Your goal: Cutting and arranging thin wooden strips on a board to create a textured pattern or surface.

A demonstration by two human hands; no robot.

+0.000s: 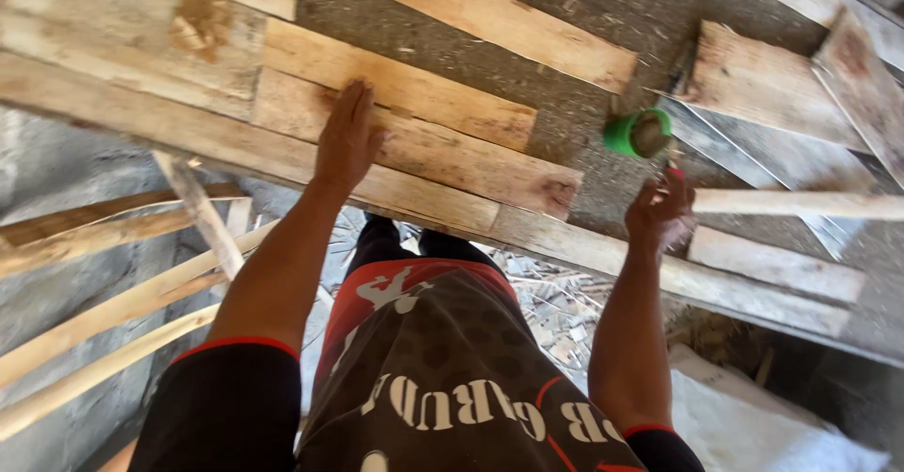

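A short plank is pressed flat by the spread left hand; something small and red is pinched by the right hand near a green cup; fastening seems in hand, needing steadiness

Soft, even daylight lit the scene without glare; shadows were faint. The planks stayed sharp, while the frame edges bowed and blurred slightly.

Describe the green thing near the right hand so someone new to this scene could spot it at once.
Start at the long wooden plank crossing the view from left to lower right, then find the right hand at its far edge. Just above that hand, on the grey gritty surface, lies a small round cup. Its bright green rim stands out among bare wood.
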